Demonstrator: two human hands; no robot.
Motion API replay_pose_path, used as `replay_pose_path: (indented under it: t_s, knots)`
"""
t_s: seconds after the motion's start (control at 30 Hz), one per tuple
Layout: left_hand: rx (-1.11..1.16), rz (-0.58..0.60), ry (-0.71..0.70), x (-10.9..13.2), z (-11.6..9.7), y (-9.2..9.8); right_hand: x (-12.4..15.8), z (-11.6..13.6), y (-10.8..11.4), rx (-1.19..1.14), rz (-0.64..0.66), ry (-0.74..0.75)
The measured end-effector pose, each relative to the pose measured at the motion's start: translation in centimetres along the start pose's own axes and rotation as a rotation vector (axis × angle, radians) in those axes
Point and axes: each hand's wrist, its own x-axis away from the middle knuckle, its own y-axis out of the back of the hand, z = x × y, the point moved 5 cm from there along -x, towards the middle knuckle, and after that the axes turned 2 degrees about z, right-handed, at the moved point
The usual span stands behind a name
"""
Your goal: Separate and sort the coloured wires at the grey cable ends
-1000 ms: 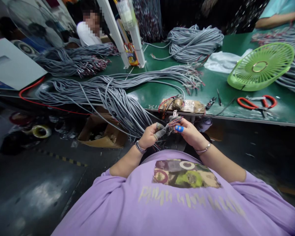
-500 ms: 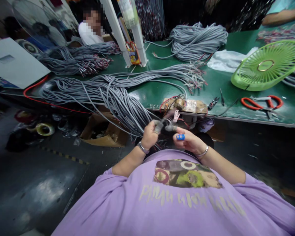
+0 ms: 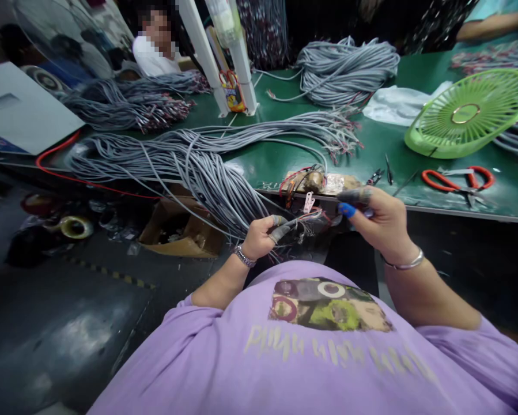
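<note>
My left hand (image 3: 261,237) is closed on the end of a grey cable (image 3: 290,223). Thin coloured wires (image 3: 309,217) and loose pale strands fan out of its stripped end. Grey wrappings cover my left thumb and finger. To the right, at the table edge, is my right hand (image 3: 382,222), with a blue cover on the thumb and a dark grey one on the index finger. Those two fingertips are pressed together; whatever is between them is hidden. A large bundle of grey cables (image 3: 215,178) hangs off the table beside my left hand.
On the green table (image 3: 280,155) lie orange-handled pliers (image 3: 457,178), small cutters (image 3: 375,177) and a green fan (image 3: 466,115). A pink clip (image 3: 309,202) sits at its edge. More cable coils (image 3: 349,72) lie behind. A cardboard box (image 3: 185,230) stands below. People are across the table.
My right hand has moved away from the left one, to the right and up to the table edge. The cable's wires now show beyond my left hand, which has barely moved.
</note>
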Motion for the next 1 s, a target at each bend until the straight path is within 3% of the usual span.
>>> replay_pose_path:
  t_s: [0.1,0.2,0.4,0.57,0.73,0.87,1.0]
  knots:
    - [-0.036,0.057,-0.042,0.0,-0.3,-0.1,-1.2,1.3,-0.8,0.229,0.233,0.213]
    - [-0.086,0.085,-0.07,0.0,-0.6,-0.1,-1.4,1.3,-1.7,0.269,0.432,0.319]
    - [-0.159,0.128,-0.103,0.0,-0.9,-0.2,-1.3,0.9,-1.7,0.281,0.356,0.333]
    - [-0.203,0.191,-0.096,-0.2,-0.7,-0.5,-0.8,1.6,-4.0,0.291,0.536,0.431]
    - [-0.208,0.249,-0.085,-0.6,-0.8,-0.8,-0.4,2.4,-5.9,0.336,0.607,0.498]
    - [-0.167,0.254,-0.038,-0.6,-0.8,-0.6,-0.2,2.5,-6.6,0.245,0.618,0.445]
    - [-0.138,0.27,-0.032,-0.5,-0.8,-0.6,0.2,1.2,-7.4,-0.134,0.574,0.141]
